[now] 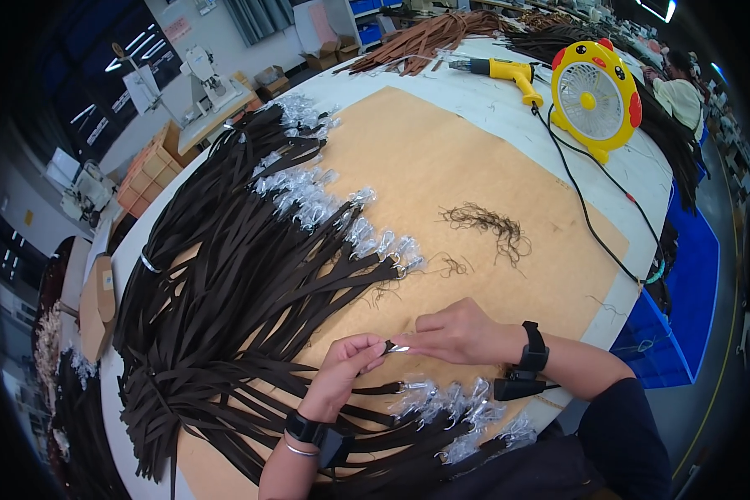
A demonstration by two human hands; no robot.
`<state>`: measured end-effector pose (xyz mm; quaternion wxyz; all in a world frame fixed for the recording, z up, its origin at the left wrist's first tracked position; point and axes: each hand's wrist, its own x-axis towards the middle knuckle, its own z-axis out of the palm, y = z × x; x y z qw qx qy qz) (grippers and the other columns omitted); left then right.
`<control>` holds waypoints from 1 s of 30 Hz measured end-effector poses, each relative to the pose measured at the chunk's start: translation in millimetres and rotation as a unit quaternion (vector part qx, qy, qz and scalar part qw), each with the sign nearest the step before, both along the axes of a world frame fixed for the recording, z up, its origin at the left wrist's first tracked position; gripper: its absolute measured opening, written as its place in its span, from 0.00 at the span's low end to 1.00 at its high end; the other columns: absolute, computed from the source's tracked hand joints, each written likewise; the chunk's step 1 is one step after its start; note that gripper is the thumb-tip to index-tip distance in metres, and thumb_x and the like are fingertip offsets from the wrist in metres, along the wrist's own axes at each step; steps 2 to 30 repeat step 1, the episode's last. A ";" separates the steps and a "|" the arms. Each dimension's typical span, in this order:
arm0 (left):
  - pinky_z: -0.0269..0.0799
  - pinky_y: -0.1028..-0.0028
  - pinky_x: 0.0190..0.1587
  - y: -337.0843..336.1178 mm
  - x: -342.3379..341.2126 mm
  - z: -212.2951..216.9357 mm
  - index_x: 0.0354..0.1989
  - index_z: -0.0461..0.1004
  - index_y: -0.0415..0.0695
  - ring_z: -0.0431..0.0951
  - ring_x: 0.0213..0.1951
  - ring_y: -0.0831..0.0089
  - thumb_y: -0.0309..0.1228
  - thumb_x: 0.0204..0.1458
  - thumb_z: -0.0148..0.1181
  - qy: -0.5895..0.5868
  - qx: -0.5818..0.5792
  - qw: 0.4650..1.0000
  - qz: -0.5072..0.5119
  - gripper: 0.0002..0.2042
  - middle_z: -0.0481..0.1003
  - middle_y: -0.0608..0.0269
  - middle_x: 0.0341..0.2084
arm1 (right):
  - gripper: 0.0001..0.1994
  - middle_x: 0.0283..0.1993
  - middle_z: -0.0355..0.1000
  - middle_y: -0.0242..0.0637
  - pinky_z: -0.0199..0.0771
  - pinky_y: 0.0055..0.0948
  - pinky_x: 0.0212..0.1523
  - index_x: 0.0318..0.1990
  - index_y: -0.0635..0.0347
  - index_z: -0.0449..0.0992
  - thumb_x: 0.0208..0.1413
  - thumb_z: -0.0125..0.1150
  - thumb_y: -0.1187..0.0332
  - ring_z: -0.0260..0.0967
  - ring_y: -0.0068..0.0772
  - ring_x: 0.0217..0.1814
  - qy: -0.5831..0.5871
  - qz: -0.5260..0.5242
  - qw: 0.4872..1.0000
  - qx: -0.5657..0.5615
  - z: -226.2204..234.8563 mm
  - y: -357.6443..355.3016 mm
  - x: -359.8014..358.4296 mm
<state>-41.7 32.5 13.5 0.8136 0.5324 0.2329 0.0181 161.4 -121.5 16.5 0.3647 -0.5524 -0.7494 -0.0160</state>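
Note:
My left hand (350, 360) is closed in a pinch on the end of a black strap (388, 345). Close against it, my right hand (461, 333) has its fingers pressed together around a small shiny metal piece (400, 348), which looks like a narrow blade tip; the rest of it is hidden by the fingers. Both hands are over the near part of the brown paper sheet (442, 142). Under and beside my left wrist lie several black straps, their metal hooks in clear plastic (450, 406) close to my body. A large bundle of black straps (225, 275) covers the left side.
Beyond my hands lies a heap of cut dark threads (492, 225). A yellow heat gun (508, 71) and a yellow chick-shaped fan (593, 96) with a trailing cord stand far right. Blue bins (683, 283) sit beside the table. Brown straps (425, 42) lie at the far edge; another person (679, 92) sits beyond.

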 end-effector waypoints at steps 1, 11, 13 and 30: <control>0.59 0.85 0.35 -0.4 0.6 -0.1 0.42 0.79 0.41 0.69 0.31 0.88 0.32 0.61 0.60 -0.008 0.004 1.000 -0.002 0.08 0.75 0.77 0.29 | 0.11 0.27 0.70 0.24 0.68 0.29 0.18 0.47 0.42 0.82 0.56 0.65 0.62 0.70 0.29 0.20 0.000 0.001 1.000 0.000 0.0 0.1 0.1; 0.59 0.85 0.35 -0.4 0.6 -0.1 0.42 0.79 0.41 0.69 0.31 0.88 0.32 0.61 0.60 -0.008 0.004 1.000 -0.002 0.08 0.75 0.77 0.29 | 0.11 0.27 0.70 0.24 0.68 0.29 0.18 0.47 0.42 0.82 0.56 0.65 0.62 0.70 0.29 0.20 0.000 0.001 1.000 0.000 0.0 0.1 0.1; 0.59 0.85 0.35 -0.4 0.6 -0.1 0.42 0.79 0.41 0.69 0.31 0.88 0.32 0.61 0.60 -0.008 0.004 1.000 -0.002 0.08 0.75 0.77 0.29 | 0.11 0.27 0.70 0.24 0.68 0.29 0.18 0.47 0.42 0.82 0.56 0.65 0.62 0.70 0.29 0.20 0.000 0.001 1.000 0.000 0.0 0.1 0.1; 0.59 0.85 0.35 -0.4 0.6 -0.1 0.42 0.79 0.41 0.69 0.31 0.88 0.32 0.61 0.60 -0.008 0.004 1.000 -0.002 0.08 0.75 0.77 0.29 | 0.11 0.27 0.70 0.24 0.68 0.29 0.18 0.47 0.42 0.82 0.56 0.65 0.62 0.70 0.29 0.20 0.000 0.001 1.000 0.000 0.0 0.1 0.1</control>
